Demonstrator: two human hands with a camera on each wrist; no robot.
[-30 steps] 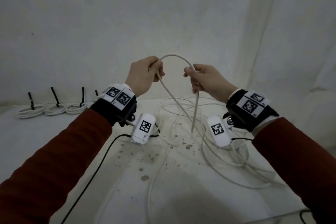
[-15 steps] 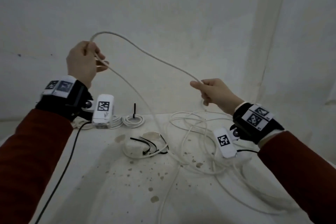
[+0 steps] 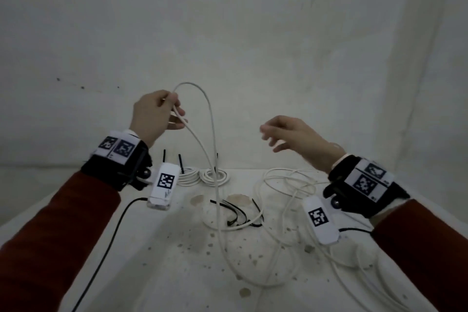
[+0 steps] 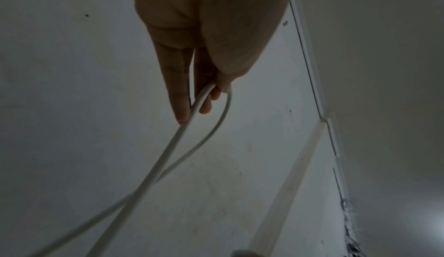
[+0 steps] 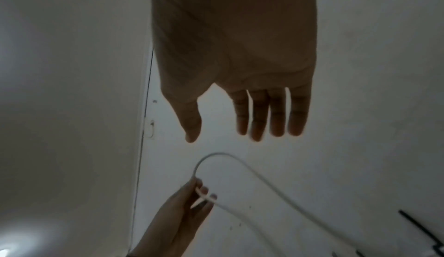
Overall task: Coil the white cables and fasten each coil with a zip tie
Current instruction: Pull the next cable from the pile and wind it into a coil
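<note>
A white tabletop [image 3: 157, 248], speckled with small brown stains [image 3: 207, 246], is seen below a pale wall [image 3: 228, 20]. A few dark specks [image 3: 82, 87] are seen on the wall at the left. A thin dark seam [image 5: 144, 109] is seen running down the wall in the right wrist view.

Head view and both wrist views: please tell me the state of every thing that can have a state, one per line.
left hand: raised, pinches a loop of the white cable
right hand: raised, fingers spread, holds nothing
white cable: uncoiled, hangs from the left hand to the table
finished coils: coiled, tied with black zip ties
loose zip ties: unfastened, lying on the table
</note>
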